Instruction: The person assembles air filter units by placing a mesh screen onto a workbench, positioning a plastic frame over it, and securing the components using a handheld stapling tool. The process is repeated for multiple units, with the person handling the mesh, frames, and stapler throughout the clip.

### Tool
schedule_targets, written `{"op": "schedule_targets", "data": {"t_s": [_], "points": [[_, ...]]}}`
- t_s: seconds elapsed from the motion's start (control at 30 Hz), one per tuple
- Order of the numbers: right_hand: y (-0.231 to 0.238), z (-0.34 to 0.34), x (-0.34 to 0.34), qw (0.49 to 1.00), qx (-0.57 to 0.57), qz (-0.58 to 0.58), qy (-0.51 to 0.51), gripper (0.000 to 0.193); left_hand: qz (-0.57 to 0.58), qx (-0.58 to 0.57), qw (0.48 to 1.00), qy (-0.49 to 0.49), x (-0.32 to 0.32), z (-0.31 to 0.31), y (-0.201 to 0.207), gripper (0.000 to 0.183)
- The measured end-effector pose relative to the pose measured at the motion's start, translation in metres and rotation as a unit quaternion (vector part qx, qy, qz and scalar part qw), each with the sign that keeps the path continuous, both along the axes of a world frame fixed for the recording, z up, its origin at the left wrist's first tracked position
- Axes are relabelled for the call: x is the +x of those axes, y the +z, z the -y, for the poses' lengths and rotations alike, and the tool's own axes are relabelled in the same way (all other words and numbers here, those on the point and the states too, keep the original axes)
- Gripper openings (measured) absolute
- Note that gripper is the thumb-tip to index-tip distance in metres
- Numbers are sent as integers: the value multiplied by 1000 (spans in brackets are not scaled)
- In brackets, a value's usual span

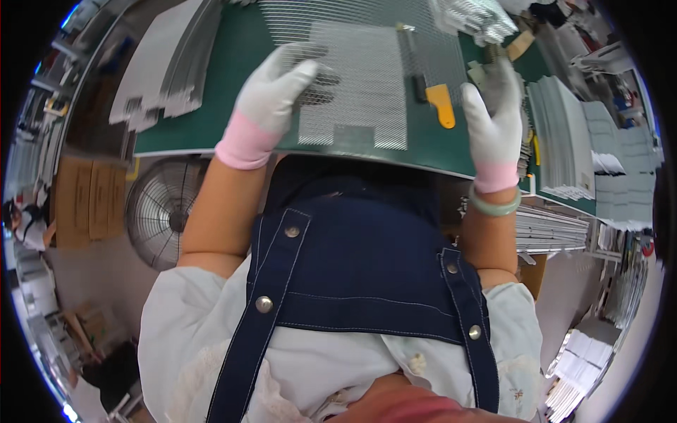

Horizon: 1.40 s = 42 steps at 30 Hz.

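Note:
My left hand (271,92), in a white glove with a pink cuff, grips the left edge of a notched silver mesh sheet (356,84). Its thumb lies on top, and the grey fingertips show through the mesh from beneath. Under and beyond this sheet lies a larger metal mesh (448,60). My right hand (497,130), gloved alike, reaches forward at the right with its thumb apart from the fingers. Blur covers its fingertips, near small metal parts. Between the hands rests a scraper with a yellow handle (441,106), beside a slim dark-handled tool (411,46).
The green table (183,137) carries stacked grey-white panels (159,56) at the left and more panels (560,134) at the right. Shiny wrapped material (479,17) lies at the back. A floor fan (166,211) and cardboard boxes (90,201) stand left, below the table edge.

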State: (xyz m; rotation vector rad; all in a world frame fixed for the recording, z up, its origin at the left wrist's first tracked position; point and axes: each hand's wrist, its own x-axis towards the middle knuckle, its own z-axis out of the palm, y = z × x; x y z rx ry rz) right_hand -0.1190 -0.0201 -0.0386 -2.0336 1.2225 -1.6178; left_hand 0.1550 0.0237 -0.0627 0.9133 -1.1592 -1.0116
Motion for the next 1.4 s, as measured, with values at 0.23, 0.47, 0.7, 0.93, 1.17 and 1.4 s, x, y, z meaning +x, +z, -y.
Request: {"op": "schedule_targets", "data": {"t_s": [0.23,0.47,0.7,0.93,1.17,1.4], "points": [[-91,1,28,967,244,-71,-23,67,442,91,855,256,-2,5,-70,74],[-124,11,36,920,286,-258,-71,70,528,206,802,190,-2,26,-93,75],[-128,23,42,882,323,-336,-75,68,578,244,761,164,-1,36,-101,61],[-126,25,39,870,356,-337,-53,66,582,263,757,137,0,36,-96,62],[-125,28,37,878,339,-334,-53,67,588,244,759,134,3,36,-103,64],[-132,21,45,865,136,-469,-120,33,689,115,676,237,-12,30,-106,49]]}}
